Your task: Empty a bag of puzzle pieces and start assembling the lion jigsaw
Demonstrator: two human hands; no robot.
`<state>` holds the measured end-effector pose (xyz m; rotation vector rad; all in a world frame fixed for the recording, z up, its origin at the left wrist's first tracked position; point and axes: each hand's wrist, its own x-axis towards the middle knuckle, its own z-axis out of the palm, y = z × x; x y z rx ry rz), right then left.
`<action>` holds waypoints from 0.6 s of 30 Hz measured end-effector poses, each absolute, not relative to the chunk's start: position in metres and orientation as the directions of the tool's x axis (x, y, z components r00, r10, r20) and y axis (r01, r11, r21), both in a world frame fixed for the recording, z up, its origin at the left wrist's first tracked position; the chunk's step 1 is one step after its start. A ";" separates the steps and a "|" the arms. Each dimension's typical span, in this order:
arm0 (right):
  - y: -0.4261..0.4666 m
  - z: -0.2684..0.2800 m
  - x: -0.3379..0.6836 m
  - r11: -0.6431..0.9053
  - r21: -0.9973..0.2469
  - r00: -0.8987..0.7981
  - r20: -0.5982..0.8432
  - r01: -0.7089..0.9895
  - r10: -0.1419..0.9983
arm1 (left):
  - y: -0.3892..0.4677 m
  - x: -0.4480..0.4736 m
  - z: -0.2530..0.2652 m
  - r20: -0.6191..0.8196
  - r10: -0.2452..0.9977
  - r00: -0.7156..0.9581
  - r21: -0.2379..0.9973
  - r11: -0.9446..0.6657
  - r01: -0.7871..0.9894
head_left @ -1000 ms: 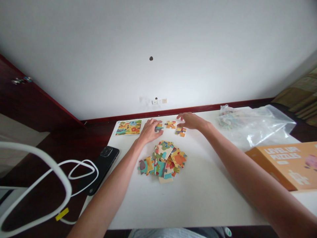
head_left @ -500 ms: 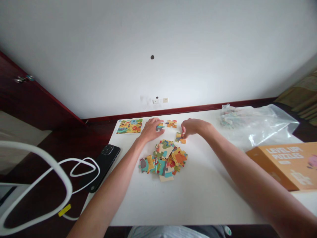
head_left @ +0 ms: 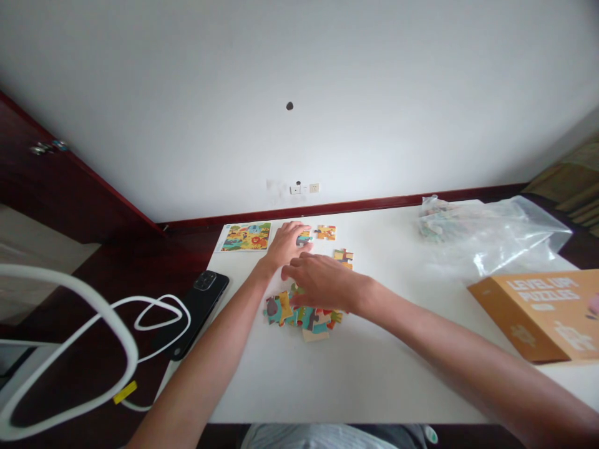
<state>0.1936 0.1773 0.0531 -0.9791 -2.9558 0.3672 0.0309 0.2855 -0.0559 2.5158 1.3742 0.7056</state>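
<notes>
My left hand point(head_left: 284, 244) lies at the back of the white table, fingers and thumb closed around the edges of a teal and yellow puzzle piece point(head_left: 304, 237). My right hand point(head_left: 321, 280) is over the heap of puzzle pieces point(head_left: 306, 318) and hides its upper part. Its thumb and fingers look apart, and I see nothing held between them. An orange and yellow puzzle piece point(head_left: 326, 232) lies just right of my left hand. Beyond my right wrist lies another puzzle piece point(head_left: 344, 256), partly covered by that hand.
A colourful animal picture sheet point(head_left: 246, 237) lies at the back left. A black phone point(head_left: 199, 312) with a white cable point(head_left: 175, 305) is at the left edge. To the right are a clear plastic bag point(head_left: 491, 234) and an orange puzzle box point(head_left: 538, 312).
My right hand has let go of the puzzle piece at the back right and moved left and nearer, over the heap. My left hand stays around its piece.
</notes>
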 end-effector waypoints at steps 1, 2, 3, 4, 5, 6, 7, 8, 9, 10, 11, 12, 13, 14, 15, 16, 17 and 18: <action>0.171 0.047 0.188 0.809 -0.207 -0.831 -0.042 0.551 0.555 | 0.285 0.032 -0.056 0.324 0.832 0.451 0.377 -0.551 0.745; 0.167 0.041 0.183 0.832 -0.193 -0.850 -0.022 0.519 0.526 | 0.285 0.032 -0.056 0.329 0.830 0.450 0.370 -0.552 0.747; 0.163 0.035 0.179 0.847 -0.182 -0.863 -0.010 0.499 0.506 | 0.286 0.032 -0.056 0.333 0.828 0.452 0.363 -0.555 0.749; 0.160 0.030 0.176 0.857 -0.171 -0.870 -0.007 0.487 0.493 | 0.286 0.033 -0.055 0.335 0.825 0.454 0.357 -0.557 0.749; 0.158 0.025 0.174 0.862 -0.160 -0.874 -0.012 0.481 0.486 | 0.286 0.033 -0.055 0.336 0.824 0.456 0.353 -0.559 0.750; 0.157 0.022 0.173 0.866 -0.146 -0.877 -0.021 0.478 0.480 | 0.286 0.033 -0.055 0.337 0.823 0.458 0.351 -0.561 0.750; 0.156 0.019 0.173 0.869 -0.131 -0.878 -0.031 0.477 0.478 | 0.286 0.033 -0.055 0.338 0.822 0.458 0.349 -0.562 0.750; 0.156 0.018 0.172 0.872 -0.116 -0.880 -0.036 0.475 0.474 | 0.286 0.033 -0.055 0.340 0.822 0.457 0.349 -0.562 0.750; 0.156 0.017 0.173 0.875 -0.105 -0.881 -0.037 0.472 0.471 | 0.287 0.033 -0.055 0.340 0.822 0.456 0.348 -0.561 0.751; 0.156 0.017 0.173 0.877 -0.100 -0.882 -0.032 0.470 0.469 | 0.287 0.032 -0.055 0.340 0.822 0.456 0.347 -0.561 0.752; 0.156 0.017 0.173 0.878 -0.099 -0.883 -0.025 0.469 0.469 | 0.287 0.032 -0.055 0.340 0.822 0.456 0.346 -0.561 0.752; 0.156 0.018 0.173 0.878 -0.105 -0.884 -0.018 0.467 0.468 | 0.288 0.032 -0.056 0.340 0.823 0.456 0.345 -0.560 0.753; 0.156 0.018 0.173 0.879 -0.114 -0.885 -0.012 0.463 0.465 | 0.288 0.032 -0.056 0.342 0.822 0.455 0.345 -0.560 0.753; 0.156 0.019 0.173 0.880 -0.126 -0.888 -0.008 0.458 0.461 | 0.289 0.032 -0.057 0.345 0.821 0.454 0.344 -0.561 0.753; 0.156 0.019 0.173 0.881 -0.138 -0.890 -0.005 0.453 0.457 | 0.289 0.032 -0.057 0.349 0.820 0.453 0.343 -0.562 0.752; 0.156 0.020 0.173 0.882 -0.150 -0.893 -0.002 0.446 0.451 | 0.289 0.032 -0.058 0.352 0.819 0.453 0.343 -0.563 0.752; 0.155 0.020 0.172 0.884 -0.163 -0.896 0.004 0.437 0.444 | 0.290 0.032 -0.058 0.354 0.819 0.451 0.344 -0.563 0.752; 0.155 0.021 0.171 0.884 -0.180 -0.898 0.013 0.431 0.440 | 0.290 0.032 -0.058 0.355 0.820 0.450 0.345 -0.562 0.752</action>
